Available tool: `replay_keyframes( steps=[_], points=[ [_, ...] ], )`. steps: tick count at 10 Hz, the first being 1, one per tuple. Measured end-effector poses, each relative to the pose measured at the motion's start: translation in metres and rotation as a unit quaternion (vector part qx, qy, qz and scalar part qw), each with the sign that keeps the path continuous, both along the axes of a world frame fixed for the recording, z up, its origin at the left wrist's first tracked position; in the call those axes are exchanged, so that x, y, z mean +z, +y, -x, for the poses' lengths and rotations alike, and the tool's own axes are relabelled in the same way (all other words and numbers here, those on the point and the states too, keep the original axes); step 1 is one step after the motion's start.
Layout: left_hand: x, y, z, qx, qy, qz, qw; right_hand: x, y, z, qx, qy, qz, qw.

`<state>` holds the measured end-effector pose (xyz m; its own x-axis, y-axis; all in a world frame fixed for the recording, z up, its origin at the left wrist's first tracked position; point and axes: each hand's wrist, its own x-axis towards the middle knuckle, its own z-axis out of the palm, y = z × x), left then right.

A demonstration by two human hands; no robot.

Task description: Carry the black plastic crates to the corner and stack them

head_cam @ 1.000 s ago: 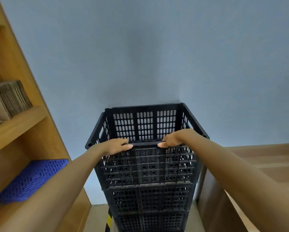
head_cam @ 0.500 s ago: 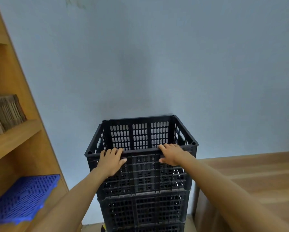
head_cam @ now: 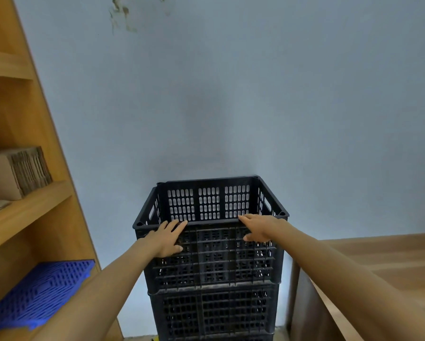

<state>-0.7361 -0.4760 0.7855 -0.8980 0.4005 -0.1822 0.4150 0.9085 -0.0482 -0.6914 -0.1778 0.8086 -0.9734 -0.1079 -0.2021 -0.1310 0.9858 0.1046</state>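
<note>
With both the left hand (head_cam: 166, 238) and right hand (head_cam: 258, 229) flat and released against the top crate (head_cam: 210, 242), press evenly so it seats squarely on the crate below (head_cam: 214, 313).

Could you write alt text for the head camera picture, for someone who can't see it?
Two bare hands, left hand and right hand, rest with straight fingers on the near wall of the top black slatted plastic crate, stacked on another black crate against a pale blue wall.

left hand (head_cam: 166, 238) and right hand (head_cam: 258, 228) flat against near wall of top crate (head_cam: 211, 257), stacked on lower crate (head_cam: 214, 313).
</note>
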Motion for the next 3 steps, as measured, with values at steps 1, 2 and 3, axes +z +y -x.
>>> replay_keyframes(
  steps=[1,2,3],
  points=[
    [0.015,0.0,0.0,-0.012,-0.038,0.003,0.999,0.008,0.002,0.001,-0.008,-0.015,-0.004,1.0],
    [0.04,0.006,-0.006,-0.043,-0.054,-0.024,0.997,0.032,-0.002,-0.004,0.007,-0.006,0.008,1.0],
    [0.07,0.014,-0.008,-0.067,0.028,-0.062,0.995,0.061,-0.007,-0.005,0.039,0.067,0.093,0.993]
  ],
)
